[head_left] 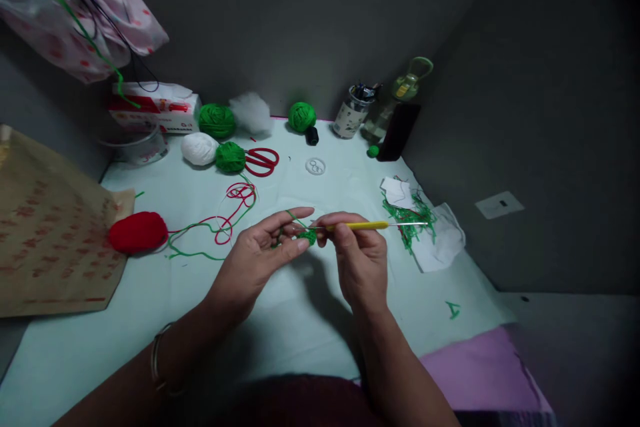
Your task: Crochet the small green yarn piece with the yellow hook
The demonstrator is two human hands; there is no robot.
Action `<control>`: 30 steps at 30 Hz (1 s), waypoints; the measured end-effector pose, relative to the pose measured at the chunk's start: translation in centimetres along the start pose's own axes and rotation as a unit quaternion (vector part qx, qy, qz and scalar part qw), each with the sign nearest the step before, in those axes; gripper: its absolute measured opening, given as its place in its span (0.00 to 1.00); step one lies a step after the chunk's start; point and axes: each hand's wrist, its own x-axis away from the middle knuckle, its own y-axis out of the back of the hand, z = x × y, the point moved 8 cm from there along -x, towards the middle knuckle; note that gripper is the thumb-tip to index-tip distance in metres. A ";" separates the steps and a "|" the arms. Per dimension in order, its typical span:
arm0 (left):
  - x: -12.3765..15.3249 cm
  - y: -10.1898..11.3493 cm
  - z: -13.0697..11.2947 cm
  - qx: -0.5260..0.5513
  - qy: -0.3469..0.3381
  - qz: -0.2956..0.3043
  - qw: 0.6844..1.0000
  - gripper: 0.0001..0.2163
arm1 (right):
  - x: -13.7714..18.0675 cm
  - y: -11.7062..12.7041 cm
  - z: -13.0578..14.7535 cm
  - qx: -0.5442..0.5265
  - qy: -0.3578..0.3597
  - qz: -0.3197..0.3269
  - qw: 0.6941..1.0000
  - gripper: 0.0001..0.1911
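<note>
Between thumb and fingers, my left hand [265, 243] pinches a small green crochet piece [307, 236], with green yarn running up over the index finger. My right hand [360, 253] is closed round the yellow handle of a crochet hook [367, 225]. The hook's tip points left and meets the green piece; its other metal end sticks out to the right. Green yarn [200, 254] trails left of my left hand, beside a tangle of red yarn [241, 192]. Fingers hide part of the crochet piece.
Red yarn [139, 233] lies at the left by a paper bag [55, 233]. Along the back are green yarn balls [302, 117], white yarn [199, 149], red-handled scissors [262, 162], a pen jar [349, 117], a bottle [383, 113] and a phone [399, 132]. Green yarn scraps [413, 220] lie right.
</note>
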 end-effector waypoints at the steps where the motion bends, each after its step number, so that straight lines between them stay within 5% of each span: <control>1: 0.0 0.2 -0.1 -0.007 -0.003 -0.006 1.000 0.17 | -0.1 0.1 -0.1 -0.011 -0.006 -0.007 1.000 0.08; 9: 0.1 0.9 -0.1 -0.033 -0.009 -0.033 0.999 0.17 | -0.4 0.2 0.3 -0.033 -0.023 0.003 0.999 0.11; 14: 0.3 1.4 -0.8 -0.105 -0.037 -0.068 0.992 0.17 | 0.5 -0.1 2.2 0.095 0.061 0.014 0.994 0.10; 20: 0.7 1.4 -2.1 -0.182 -0.091 -0.116 0.972 0.16 | 2.7 -2.5 4.7 0.295 0.282 0.063 0.911 0.18; 24: 0.2 0.4 -0.3 -0.005 -0.014 -0.047 0.999 0.23 | 3.3 -3.3 4.6 0.415 0.322 0.061 0.849 0.22; 27: 0.0 -0.1 0.8 0.113 0.064 -0.005 0.992 0.21 | 2.5 -2.1 4.6 0.317 0.274 0.042 0.907 0.18; 30: -0.1 0.1 0.4 0.130 0.061 -0.006 0.990 0.18 | 1.1 -0.3 3.6 0.129 0.171 0.002 0.977 0.13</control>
